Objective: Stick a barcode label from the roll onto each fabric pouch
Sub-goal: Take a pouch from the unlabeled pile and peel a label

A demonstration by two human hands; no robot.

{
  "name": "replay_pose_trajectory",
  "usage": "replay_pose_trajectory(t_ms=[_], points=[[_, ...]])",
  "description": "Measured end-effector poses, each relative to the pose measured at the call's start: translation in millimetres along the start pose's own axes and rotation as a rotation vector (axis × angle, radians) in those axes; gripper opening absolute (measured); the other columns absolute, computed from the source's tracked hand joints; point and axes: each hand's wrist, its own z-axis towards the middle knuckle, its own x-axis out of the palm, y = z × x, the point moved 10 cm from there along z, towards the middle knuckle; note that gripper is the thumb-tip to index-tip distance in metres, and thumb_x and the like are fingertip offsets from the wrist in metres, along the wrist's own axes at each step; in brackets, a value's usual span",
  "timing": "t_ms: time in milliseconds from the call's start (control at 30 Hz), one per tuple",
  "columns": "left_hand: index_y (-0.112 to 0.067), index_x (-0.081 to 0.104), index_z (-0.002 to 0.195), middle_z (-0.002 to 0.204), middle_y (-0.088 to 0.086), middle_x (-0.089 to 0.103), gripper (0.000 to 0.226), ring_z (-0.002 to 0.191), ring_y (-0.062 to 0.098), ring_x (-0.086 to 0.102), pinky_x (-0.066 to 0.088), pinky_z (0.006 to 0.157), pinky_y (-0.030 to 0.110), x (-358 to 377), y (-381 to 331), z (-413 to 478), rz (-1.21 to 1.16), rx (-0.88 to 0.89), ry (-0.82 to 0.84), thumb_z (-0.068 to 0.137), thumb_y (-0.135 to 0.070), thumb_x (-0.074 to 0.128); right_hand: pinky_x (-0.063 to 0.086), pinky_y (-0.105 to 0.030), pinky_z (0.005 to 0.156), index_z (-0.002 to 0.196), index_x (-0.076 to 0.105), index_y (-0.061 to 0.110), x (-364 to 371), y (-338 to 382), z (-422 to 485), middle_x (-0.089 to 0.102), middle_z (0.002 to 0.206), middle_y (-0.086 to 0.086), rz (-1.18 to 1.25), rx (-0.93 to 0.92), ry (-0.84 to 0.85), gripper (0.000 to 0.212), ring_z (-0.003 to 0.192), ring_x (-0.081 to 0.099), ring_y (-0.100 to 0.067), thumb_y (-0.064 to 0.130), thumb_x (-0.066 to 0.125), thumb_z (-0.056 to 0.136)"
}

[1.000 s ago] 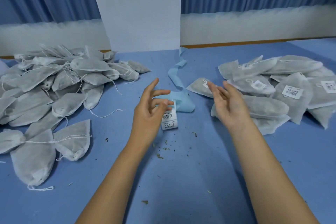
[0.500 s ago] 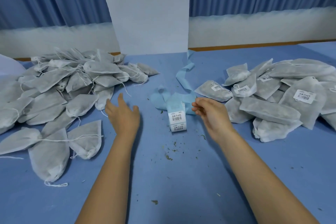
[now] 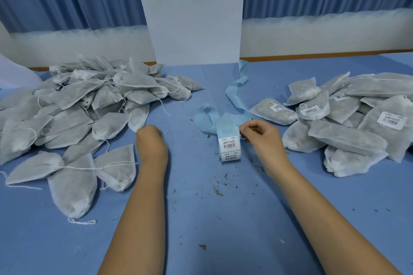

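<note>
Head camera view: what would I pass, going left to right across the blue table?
Unlabelled pouches → left hand → label roll → right hand → labelled pouches.

A white label roll (image 3: 229, 145) lies in the middle, plain gray pouches (image 3: 73, 107) piled left, pouches with labels (image 3: 346, 138) piled right.

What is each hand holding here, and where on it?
The right hand pinches the label roll at its right edge. The left hand hides its curled fingers beside the unlabelled pouches: cannot tell.
</note>
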Motion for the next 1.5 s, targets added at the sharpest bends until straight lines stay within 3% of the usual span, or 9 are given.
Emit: replay_pose_trajectory(t_ms=[233,467,567,667,867,1033,1167,1333,1500], points=[[0.009,0.066,0.098,0.108,0.027,0.064,0.022,0.101,0.04,0.058,0.044,0.082,0.041,0,-3,-1,-0.049,0.053,-0.054,0.087,0.014,0.048,0.05,-0.019,0.075,0.074,0.064,0.017,-5,1,-2,0.068,0.08,0.001,-0.011,-0.04,-0.009,0.021,0.08,0.063,-0.014,0.003,0.059,0.088],[-0.004,0.054,0.121,0.127,0.014,0.054,0.023,0.126,0.032,0.038,0.032,0.099,0.038,11,-14,-16,0.455,0.047,-0.078,0.099,-0.008,0.045,0.05,-0.024,0.079,0.074,0.063,0.016,-7,8,0,0.068,0.082,-0.003,0.083,-0.097,-0.027,0.02,0.082,0.063,-0.017,0.0,0.06,0.086],[-0.004,0.06,0.1,0.108,0.014,0.062,0.018,0.112,0.033,0.046,0.03,0.09,0.038,-9,-49,-24,0.162,0.268,-0.187,0.093,0.004,0.046,0.047,-0.019,0.077,0.081,0.065,0.017,-7,23,-5,0.07,0.086,0.004,0.082,-0.212,-0.01,0.017,0.081,0.063,-0.01,0.001,0.062,0.087],[-0.016,0.049,0.086,0.074,-0.005,0.056,0.019,0.073,0.017,0.05,0.032,0.066,0.03,-27,-96,-66,-0.323,0.583,-0.129,0.097,-0.002,0.042,0.049,-0.021,0.086,0.098,0.069,0.016,6,43,-15,0.071,0.102,0.003,0.099,-0.367,0.122,0.025,0.096,0.065,-0.011,-0.004,0.062,0.086],[-0.028,0.052,0.085,0.077,-0.021,0.056,0.01,0.065,0.009,0.052,0.042,0.064,0.03,-20,-151,-143,-0.48,0.913,0.125,0.091,-0.02,0.051,0.051,-0.024,0.086,0.114,0.063,0.024,28,56,-33,0.066,0.11,-0.002,0.156,-0.481,0.287,0.052,0.097,0.067,-0.014,-0.014,0.064,0.078],[-0.018,0.062,0.077,0.078,-0.009,0.056,0.013,0.059,0.016,0.046,0.035,0.059,0.022,-22,-152,-143,-0.666,0.853,0.23,0.089,-0.023,0.061,0.054,-0.023,0.08,0.102,0.07,0.023,13,60,-34,0.072,0.096,0.008,0.072,-0.53,0.158,0.037,0.087,0.07,-0.011,-0.007,0.069,0.08],[-0.021,0.066,0.075,0.077,-0.007,0.061,0.013,0.064,0.041,0.05,0.038,0.058,0.038,-17,-148,-137,-0.744,0.74,0.297,0.088,-0.022,0.066,0.056,-0.022,0.073,0.095,0.074,0.006,6,69,-41,0.073,0.087,0.001,-0.042,-0.664,0.083,0.016,0.075,0.07,-0.007,0.0,0.071,0.081],[-0.021,0.069,0.074,0.074,0.017,0.064,0.015,0.063,0.043,0.048,0.035,0.058,0.029,-12,-138,-128,-0.788,0.616,0.335,0.089,-0.017,0.069,0.059,-0.031,0.064,0.092,0.073,0.007,1,71,-43,0.072,0.08,0.0,-0.006,-0.688,0.052,0.01,0.067,0.07,-0.01,0.003,0.071,0.082],[-0.019,0.071,0.073,0.07,-0.001,0.065,0.017,0.069,0.042,0.053,0.04,0.067,0.033,-8,-136,-127,-0.799,0.583,0.399,0.088,-0.012,0.069,0.057,-0.028,0.063,0.086,0.073,0.006,3,72,-41,0.07,0.074,0.003,-0.029,-0.689,0.087,0.006,0.061,0.067,-0.008,0.004,0.072,0.081]])
